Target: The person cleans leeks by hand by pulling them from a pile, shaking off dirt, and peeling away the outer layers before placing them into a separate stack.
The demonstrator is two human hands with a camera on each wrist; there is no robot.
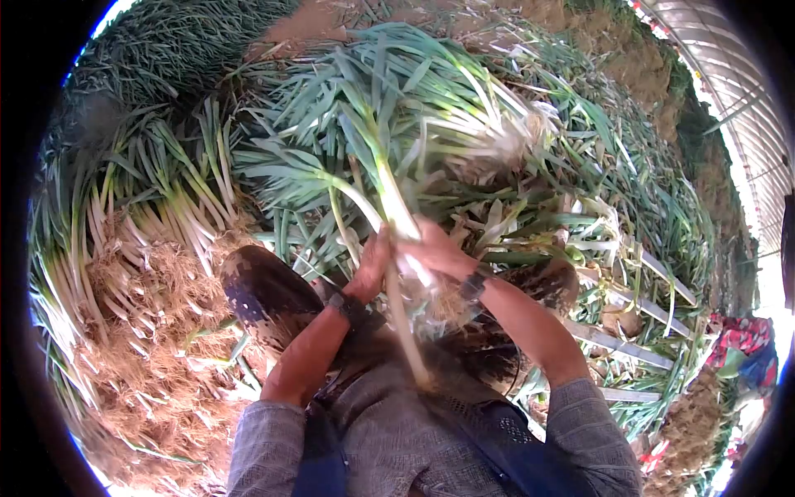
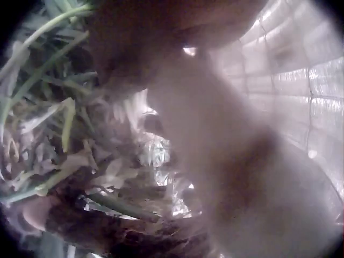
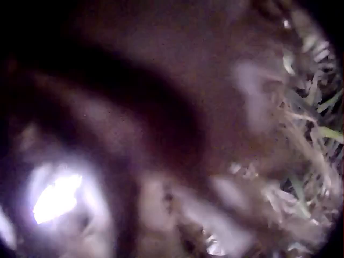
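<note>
In the head view both hands meet on one long green onion (image 1: 396,211), white stalk below and green leaves fanning up and away. My left hand (image 1: 370,267) grips the stalk from the left side. My right hand (image 1: 431,248) curls round the same stalk from the right, just above. The stalk's lower end (image 1: 411,348) runs down toward my lap. The left wrist view shows a blurred pale stalk (image 2: 226,161) close to the lens, with loose leaves (image 2: 64,123) behind. The right wrist view is dark and blurred, filled by the hand.
Piles of green onions surround me: a row with rooty ends (image 1: 141,240) at left, a big heap (image 1: 464,124) ahead. My knees (image 1: 265,290) sit under the hands. Bare soil (image 1: 315,21) lies beyond. Flat slats (image 1: 638,306) lie at right, and a person in red (image 1: 745,340) at far right.
</note>
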